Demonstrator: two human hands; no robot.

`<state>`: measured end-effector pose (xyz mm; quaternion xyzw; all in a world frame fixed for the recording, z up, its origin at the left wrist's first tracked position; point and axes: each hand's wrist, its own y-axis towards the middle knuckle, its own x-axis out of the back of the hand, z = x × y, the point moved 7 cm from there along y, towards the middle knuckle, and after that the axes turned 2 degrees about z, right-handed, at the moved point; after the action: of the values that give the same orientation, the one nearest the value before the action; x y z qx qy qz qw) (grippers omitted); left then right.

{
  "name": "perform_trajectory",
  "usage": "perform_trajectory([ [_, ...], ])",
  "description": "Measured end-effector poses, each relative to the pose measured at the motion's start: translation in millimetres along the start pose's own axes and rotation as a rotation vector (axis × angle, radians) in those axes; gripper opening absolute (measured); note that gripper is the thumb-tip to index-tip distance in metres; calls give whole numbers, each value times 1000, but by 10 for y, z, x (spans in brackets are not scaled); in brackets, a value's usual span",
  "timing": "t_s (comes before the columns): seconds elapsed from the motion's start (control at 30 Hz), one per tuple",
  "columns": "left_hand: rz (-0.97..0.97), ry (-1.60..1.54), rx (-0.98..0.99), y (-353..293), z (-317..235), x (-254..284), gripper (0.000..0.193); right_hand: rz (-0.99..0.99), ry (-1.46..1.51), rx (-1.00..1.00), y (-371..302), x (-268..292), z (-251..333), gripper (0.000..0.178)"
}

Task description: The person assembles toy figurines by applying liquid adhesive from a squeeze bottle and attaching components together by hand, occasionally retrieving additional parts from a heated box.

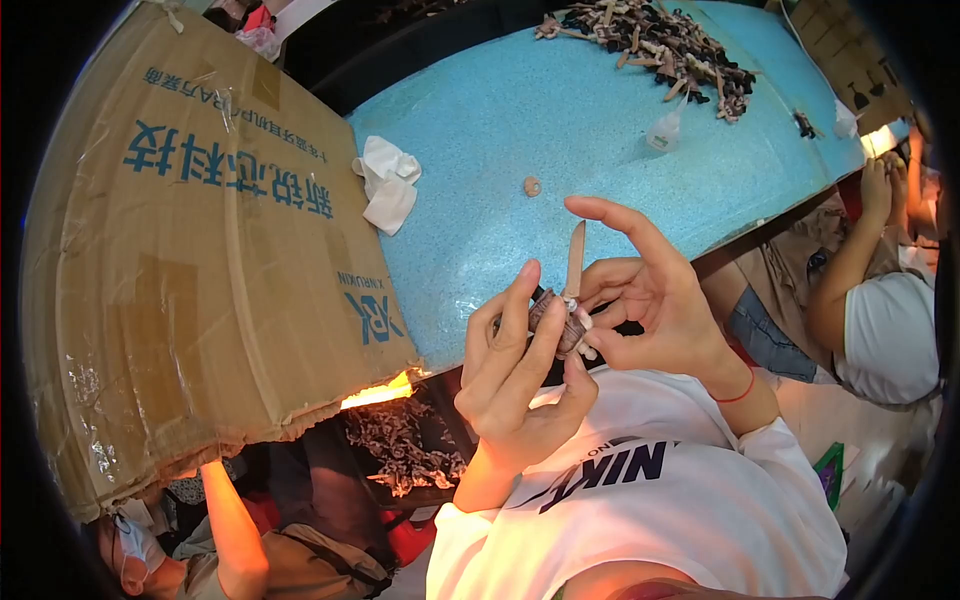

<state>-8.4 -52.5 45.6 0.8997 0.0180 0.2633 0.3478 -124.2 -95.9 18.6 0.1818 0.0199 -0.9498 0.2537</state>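
In front of my chest, both hands hold a small toy figure [563,318] in brown, black and pale pink, with a long flat tan blade-shaped piece [577,258] sticking up from it. My left hand [518,375] grips its left side between fingers and thumb. My right hand [655,305] pinches its right side with the thumb and bent fingers, while the index finger stretches up apart from it. The fingers cover much of the figure, so its exact kind cannot be made out. Beyond the hands, a small round tan piece with a hole [532,187] lies on the blue tabletop [450,130].
A big cardboard box [200,250] stands at left, beside a crumpled white tissue [388,180]. At the far side lies a heap of similar small parts [665,50], near a clear plastic bag [664,130]. More parts fill a dark tray [400,440] below. Other people sit left and right.
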Motion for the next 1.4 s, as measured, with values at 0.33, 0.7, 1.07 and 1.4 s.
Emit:
perform_trajectory([
  [0.33, -201, -947, 556, -245, 513, -164, 31, -27, -199, 28, 55, 83, 13, 60],
  [0.7, -194, -2065, 868, -358, 407, -542, 36, -199, -973, 523, -139, -109, 254, 44],
  [1.07, -215, -2077, 978, -411, 346, -596, 37, -211, -1228, 679, -281, -214, 285, 48],
  [1.4, -82, -1911, 957, -387, 353, -586, 34, -312, -1243, 730, -334, -222, 305, 38],
])
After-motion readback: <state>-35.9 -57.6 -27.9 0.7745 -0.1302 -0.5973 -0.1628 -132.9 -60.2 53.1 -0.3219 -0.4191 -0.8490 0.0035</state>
